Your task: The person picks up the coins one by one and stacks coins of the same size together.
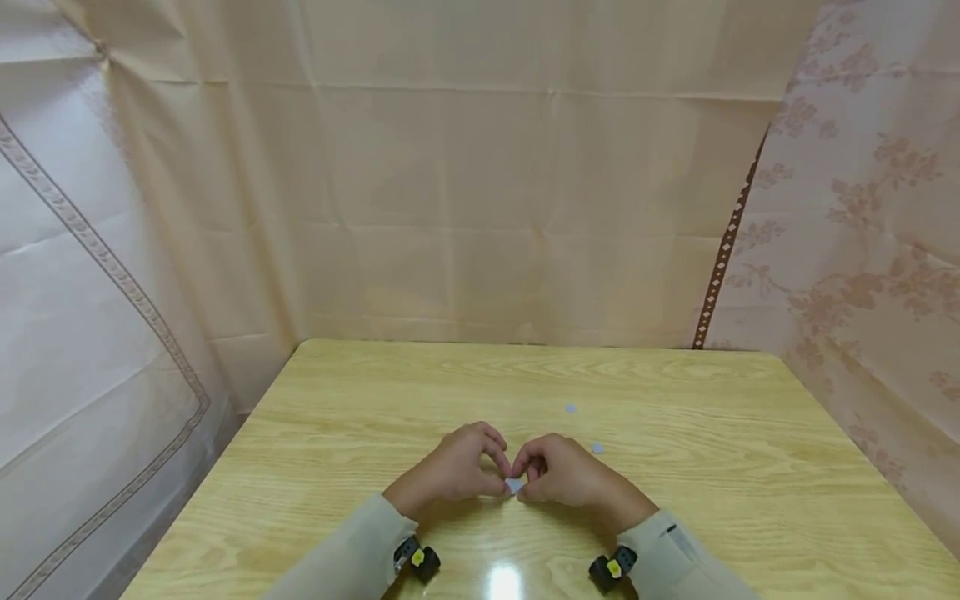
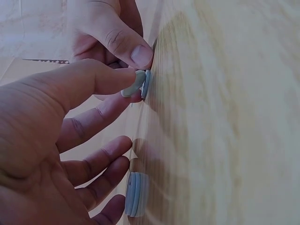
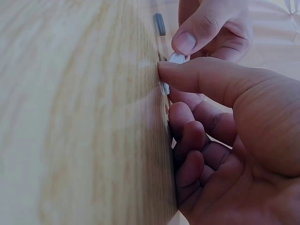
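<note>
Both hands meet at the middle of the wooden table (image 1: 675, 517). Between their fingertips is a small pale grey disc (image 1: 513, 484). In the left wrist view my left hand (image 2: 61, 122) pinches a pale disc (image 2: 135, 84) between thumb and forefinger, tilted against a second grey disc (image 2: 146, 82) that stands on the table. The thumb of my right hand (image 2: 133, 49) touches that pair from the far side. In the right wrist view my right hand (image 3: 220, 117) pinches at the discs (image 3: 165, 87) with thumb and forefinger. A short stack of grey discs (image 2: 136, 194) lies by my left hand's lower fingers.
Two more small grey discs lie loose on the table beyond my right hand, one (image 1: 597, 447) near and one (image 1: 571, 408) farther back. Beige and patterned cloths (image 1: 480, 208) hang close around the table's far and side edges.
</note>
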Demonstrator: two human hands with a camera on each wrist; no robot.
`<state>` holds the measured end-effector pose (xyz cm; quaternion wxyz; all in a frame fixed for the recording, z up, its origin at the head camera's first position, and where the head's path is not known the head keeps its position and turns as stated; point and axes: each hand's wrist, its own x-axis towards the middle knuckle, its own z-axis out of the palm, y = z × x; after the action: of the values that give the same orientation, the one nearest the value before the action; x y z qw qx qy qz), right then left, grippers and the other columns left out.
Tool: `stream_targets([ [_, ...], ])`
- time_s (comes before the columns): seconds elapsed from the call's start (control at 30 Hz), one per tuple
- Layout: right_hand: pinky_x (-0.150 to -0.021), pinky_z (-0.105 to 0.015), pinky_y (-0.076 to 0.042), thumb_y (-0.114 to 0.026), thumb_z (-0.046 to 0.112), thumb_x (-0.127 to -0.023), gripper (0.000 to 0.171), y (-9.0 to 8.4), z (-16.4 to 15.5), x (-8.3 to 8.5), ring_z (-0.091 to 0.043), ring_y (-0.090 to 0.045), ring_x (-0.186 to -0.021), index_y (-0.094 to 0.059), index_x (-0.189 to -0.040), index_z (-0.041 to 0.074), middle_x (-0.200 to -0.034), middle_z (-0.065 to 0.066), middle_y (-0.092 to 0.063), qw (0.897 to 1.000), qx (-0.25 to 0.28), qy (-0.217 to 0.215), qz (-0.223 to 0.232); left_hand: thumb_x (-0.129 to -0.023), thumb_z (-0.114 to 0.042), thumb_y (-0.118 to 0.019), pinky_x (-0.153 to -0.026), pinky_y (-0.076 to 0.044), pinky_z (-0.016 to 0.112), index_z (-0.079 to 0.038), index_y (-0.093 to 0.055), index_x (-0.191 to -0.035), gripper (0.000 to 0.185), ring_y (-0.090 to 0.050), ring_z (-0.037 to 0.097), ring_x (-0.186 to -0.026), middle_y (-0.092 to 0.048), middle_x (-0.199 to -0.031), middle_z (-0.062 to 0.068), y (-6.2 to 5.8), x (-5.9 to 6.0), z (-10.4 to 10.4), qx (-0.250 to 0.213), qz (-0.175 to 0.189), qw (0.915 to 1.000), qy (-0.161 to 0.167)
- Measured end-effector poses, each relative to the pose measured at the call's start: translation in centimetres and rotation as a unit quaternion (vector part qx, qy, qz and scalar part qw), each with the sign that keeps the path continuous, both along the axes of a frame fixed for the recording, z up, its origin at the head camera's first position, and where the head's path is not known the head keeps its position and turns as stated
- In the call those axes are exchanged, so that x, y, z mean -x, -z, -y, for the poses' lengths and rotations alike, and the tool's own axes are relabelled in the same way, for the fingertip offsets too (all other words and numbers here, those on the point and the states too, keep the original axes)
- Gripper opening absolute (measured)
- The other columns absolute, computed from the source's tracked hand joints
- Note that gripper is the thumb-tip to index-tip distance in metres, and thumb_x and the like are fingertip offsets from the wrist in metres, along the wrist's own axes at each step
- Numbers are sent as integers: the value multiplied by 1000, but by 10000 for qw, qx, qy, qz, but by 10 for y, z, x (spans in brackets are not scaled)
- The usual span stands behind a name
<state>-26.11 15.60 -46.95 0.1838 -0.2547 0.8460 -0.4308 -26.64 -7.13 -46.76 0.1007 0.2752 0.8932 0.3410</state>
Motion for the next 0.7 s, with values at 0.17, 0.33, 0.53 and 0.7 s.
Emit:
stream_targets([
  [0.17, -54, -21, -42, -83, 8, -84, 18, -1, 0, 0, -9, -51, -62, -74, -99, 10, -75, -1, -62, 10000, -22, 10, 20, -78, -26, -89, -105, -47, 48, -23, -81, -84, 10, -58, 19, -119, -66, -126, -1, -3, -1, 0, 68, -58, 10000, 4],
  [0.33, -54, -21, -41, -83, 9, -85, 17, -3, 1, -1, -9, -50, -62, -74, -100, 10, -75, -1, -62, 10000, -23, 18, 55, -78, -26, -90, -105, -47, 49, -25, -81, -83, 10, -58, 19, -119, -65, -126, -2, -2, -1, 0, 107, -110, 9999, 23],
  [0.53, -53, -21, -41, -83, 9, -85, 17, -3, 0, -1, -10, -50, -62, -74, -100, 10, -75, -1, -62, 9999, -27, 21, 101, -78, -28, -90, -106, -44, 54, -27, -80, -83, 11, -57, 19, -120, -65, -126, -3, 1, 0, 0, 152, -171, 9997, 45],
  [0.7, -53, -21, -41, -82, 8, -86, 18, -3, -1, 0, -8, -50, -61, -74, -102, 10, -76, -1, -62, 9999, -35, -25, 113, -79, -27, -90, -109, -41, 57, -27, -81, -84, 11, -56, 21, -122, -64, -128, -3, -1, -1, 0, 173, -115, 9998, 6],
])
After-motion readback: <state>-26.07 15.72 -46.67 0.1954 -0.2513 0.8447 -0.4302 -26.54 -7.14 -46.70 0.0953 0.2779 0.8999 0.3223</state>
